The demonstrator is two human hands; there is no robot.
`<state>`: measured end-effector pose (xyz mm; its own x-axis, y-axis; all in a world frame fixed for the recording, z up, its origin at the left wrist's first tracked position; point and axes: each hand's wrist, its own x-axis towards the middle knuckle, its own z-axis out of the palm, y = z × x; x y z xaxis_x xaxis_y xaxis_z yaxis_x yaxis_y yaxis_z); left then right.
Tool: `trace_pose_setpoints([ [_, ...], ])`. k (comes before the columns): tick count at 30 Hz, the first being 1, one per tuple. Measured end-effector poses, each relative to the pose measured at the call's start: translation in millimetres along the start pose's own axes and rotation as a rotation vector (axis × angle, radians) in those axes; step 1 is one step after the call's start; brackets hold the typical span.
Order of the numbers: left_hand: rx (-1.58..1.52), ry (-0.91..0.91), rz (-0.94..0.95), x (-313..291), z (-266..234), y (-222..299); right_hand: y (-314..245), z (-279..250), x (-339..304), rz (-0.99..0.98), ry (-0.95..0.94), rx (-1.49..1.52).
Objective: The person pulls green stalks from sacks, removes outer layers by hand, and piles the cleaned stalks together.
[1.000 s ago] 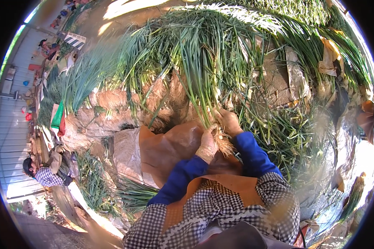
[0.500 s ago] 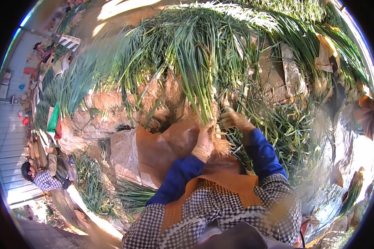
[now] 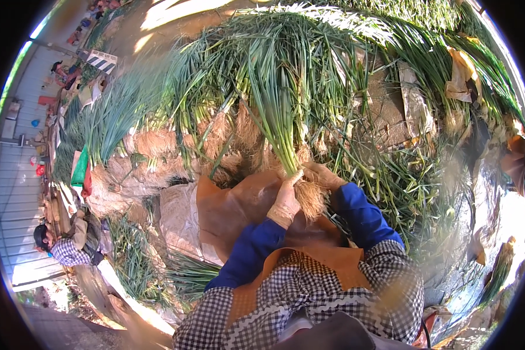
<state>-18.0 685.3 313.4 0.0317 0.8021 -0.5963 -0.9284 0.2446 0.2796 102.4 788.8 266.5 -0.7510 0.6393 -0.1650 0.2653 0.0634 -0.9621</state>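
In front of me, my left hand (image 3: 286, 197) is closed round the lower stalks of a bunch of green onions (image 3: 284, 143). The long green leaves point away from me, and a pale brown beard of roots (image 3: 311, 200) hangs toward my apron. From the right, my right hand (image 3: 325, 175) presses against the same bunch just above the roots. Its fingers are curled, with the tips partly hidden by the stalks. A brown leather-like sheet (image 3: 239, 207) lies over my lap under both hands.
Heaped green onions (image 3: 210, 76) spread across the far side, their roots facing me. Loose leaves (image 3: 399, 175) lie at the right beside plastic sheeting (image 3: 449, 274). At the left are a green cloth (image 3: 80, 166) and a seated person (image 3: 70, 248) in a dark cap.
My right hand has come left and slightly nearer, from beside the bunch to touching it above the roots. My left hand keeps its hold on the green onions.
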Motion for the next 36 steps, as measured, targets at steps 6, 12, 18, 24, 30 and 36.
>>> trace_pose_setpoints([
  [6, -0.004, -0.146, -0.143, -16.4, 43.9, 57.5, 74.7, -47.7, 97.2, 0.397, 0.253, -0.673],
  [12, -0.197, -0.456, 0.216, -111.7, 120.3, 150.3, 25.0, -49.5, 113.0, 0.279, 0.325, -0.096],
  [18, 0.217, 0.015, 0.165, -35.2, 49.7, 80.6, -11.0, -46.3, -4.8, 0.102, 0.174, 0.596],
  [24, -0.001, 0.184, -0.148, 15.7, 5.7, -32.0, -44.3, -16.7, -50.0, 0.041, 0.118, 0.475],
  [30, 0.356, 0.162, -0.029, 34.7, -20.5, -78.0, -13.1, -34.9, 2.6, 0.323, 0.176, -0.532],
  [36, 0.22, 0.207, 0.324, 52.1, -46.4, -77.8, -63.7, -17.7, -24.1, 0.268, 0.284, -0.838],
])
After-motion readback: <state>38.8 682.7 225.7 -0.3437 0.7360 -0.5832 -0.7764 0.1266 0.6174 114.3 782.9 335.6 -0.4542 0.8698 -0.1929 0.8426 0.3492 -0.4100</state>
